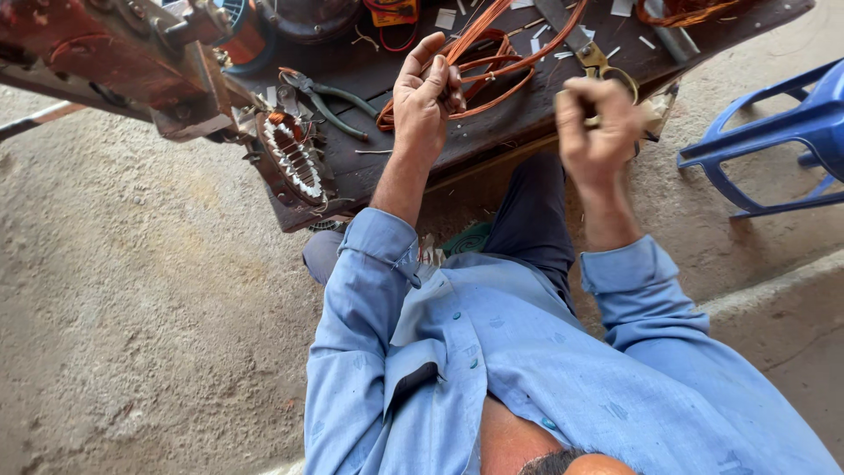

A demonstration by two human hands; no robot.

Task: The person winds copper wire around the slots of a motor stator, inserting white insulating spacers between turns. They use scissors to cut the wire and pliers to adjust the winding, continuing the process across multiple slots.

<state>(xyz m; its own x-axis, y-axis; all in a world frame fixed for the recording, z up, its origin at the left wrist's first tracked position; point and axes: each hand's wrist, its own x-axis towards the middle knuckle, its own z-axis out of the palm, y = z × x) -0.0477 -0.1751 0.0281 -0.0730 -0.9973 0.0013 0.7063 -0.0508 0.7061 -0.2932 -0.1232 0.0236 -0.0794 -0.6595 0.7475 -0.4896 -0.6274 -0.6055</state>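
Both hands closed: left hand [425, 95] pinching copper wire [492, 53]; right hand [598, 123] gripping scissors [607, 63].

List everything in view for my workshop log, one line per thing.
Dark wooden workbench: one, top centre.
Loops of bare copper wire: one bundle, orange, on the bench by the left hand.
Round motor stator with white-lined slots: one, bench's left corner.
Green-handled pliers: one, left of the wire.
Brass-handled scissors: one, above the right hand.
Blue plastic chair: one, far right.
Left hand: gripping the wire.
Right hand: closed; contents unclear.
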